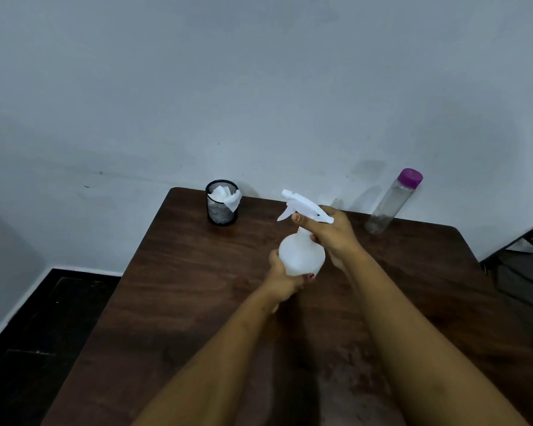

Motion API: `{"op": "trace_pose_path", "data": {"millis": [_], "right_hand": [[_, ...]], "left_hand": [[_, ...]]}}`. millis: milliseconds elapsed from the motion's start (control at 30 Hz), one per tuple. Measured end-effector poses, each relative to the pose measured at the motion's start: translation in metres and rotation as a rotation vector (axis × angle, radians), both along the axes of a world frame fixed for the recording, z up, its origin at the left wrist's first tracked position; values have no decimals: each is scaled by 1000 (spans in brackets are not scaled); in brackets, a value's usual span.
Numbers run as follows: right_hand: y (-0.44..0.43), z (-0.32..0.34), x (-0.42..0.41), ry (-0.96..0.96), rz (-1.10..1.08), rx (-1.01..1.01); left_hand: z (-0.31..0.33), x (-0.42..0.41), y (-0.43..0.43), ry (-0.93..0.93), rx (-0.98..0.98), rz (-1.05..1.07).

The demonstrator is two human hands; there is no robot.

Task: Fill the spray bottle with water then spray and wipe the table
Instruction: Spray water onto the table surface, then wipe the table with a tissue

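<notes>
Spray bottle [302, 256] upright, nozzle [287, 194] leftward.

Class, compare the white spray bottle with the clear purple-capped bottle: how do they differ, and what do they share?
The spray bottle is milky white with a round body; the clear bottle is see-through, slim and straight. The spray bottle carries a trigger head; the clear bottle a purple cap. The spray bottle is gripped by the left hand and right hand; the clear bottle stands untouched near the wall. Both have their tops on.
</notes>
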State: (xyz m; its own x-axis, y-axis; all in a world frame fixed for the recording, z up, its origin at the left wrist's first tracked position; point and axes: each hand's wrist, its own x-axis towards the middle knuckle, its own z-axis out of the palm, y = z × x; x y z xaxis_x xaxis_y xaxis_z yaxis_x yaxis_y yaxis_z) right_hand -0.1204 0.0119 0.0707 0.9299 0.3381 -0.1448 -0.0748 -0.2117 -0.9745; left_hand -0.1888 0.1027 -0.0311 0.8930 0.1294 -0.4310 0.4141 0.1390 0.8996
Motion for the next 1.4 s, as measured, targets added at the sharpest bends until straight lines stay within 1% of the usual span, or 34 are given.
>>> {"op": "trace_pose_path", "data": {"millis": [67,133,233,400,533,600,700,800,933,1000,1067,1133,1200,1233,1267,1333,1367,1400], "right_hand": [[2,-4,16,50,-29,134],[6,-4,30,26,-21,149],[11,-4,55,-38,34,84],[14,-9,102,-92,119,-115],[23,-11,137,-62,201,-204],[29,-10,154,-65,264,-259],[41,-12,178,-8,360,-300],[52,-15,194,48,428,-268],[56,-17,201,110,540,-181],[55,-16,201,129,548,-133],[54,-15,201,145,521,-104],[51,-18,195,99,465,-110],[48,-29,182,17,309,-138],[48,-37,172,-3,184,-106],[47,-48,160,24,30,-12],[52,-71,133,213,-304,242],[55,-85,118,312,-433,305],[60,-97,103,371,-490,274]], "left_hand": [[3,15,-2,3,14,86],[4,31,-6,6,-12,145],[9,55,-11,20,-50,210],[10,80,2,19,-14,129],[7,99,27,68,89,88],[5,103,37,63,113,127],[-2,104,49,83,122,210],[-12,103,59,88,176,277],[-18,96,68,66,315,330],[-19,94,72,58,342,352],[-16,91,76,53,347,372],[-15,89,81,47,326,406],[-14,85,86,50,292,449],[-14,83,90,53,276,470],[-14,81,93,58,261,491],[-13,75,102,71,231,535],[-13,72,107,73,222,558],[-13,69,112,72,220,580]]}}
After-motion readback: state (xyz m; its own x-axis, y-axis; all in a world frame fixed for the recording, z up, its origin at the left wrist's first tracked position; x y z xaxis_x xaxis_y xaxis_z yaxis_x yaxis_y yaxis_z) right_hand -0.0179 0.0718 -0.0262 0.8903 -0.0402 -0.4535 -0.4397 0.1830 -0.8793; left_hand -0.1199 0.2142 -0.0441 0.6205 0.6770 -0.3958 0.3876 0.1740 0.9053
